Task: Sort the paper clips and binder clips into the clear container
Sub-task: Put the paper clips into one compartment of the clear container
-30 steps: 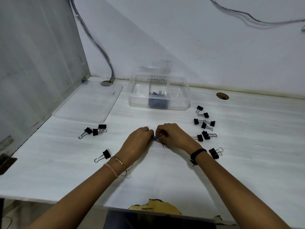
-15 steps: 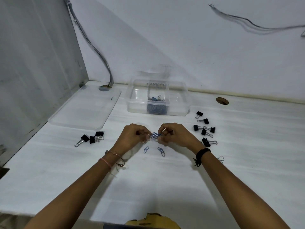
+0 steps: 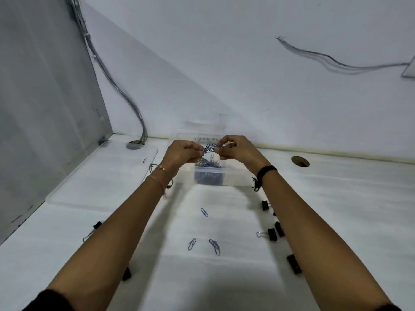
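My left hand [image 3: 182,151] and my right hand [image 3: 235,149] pinch a small tangle of blue paper clips [image 3: 210,148] between them, raised above the clear container [image 3: 233,178]. The container's middle compartment holds a heap of blue paper clips [image 3: 208,166]. Three loose blue paper clips [image 3: 204,212] [image 3: 192,244] [image 3: 215,246] lie on the white table between my forearms. Black binder clips [image 3: 271,234] [image 3: 293,263] lie beside my right forearm. More binder clips [image 3: 97,225] [image 3: 126,273] show partly behind my left forearm.
The container's clear lid [image 3: 98,176] lies flat on the table at the left. A grey partition wall [image 3: 45,108] closes the left side, with cables [image 3: 116,86] running into a table hole. Another round hole [image 3: 300,161] is at the right rear.
Both hands lifted the tangle of paper clips off the table and carried it forward to above the container. A few paper clips stayed behind on the table.
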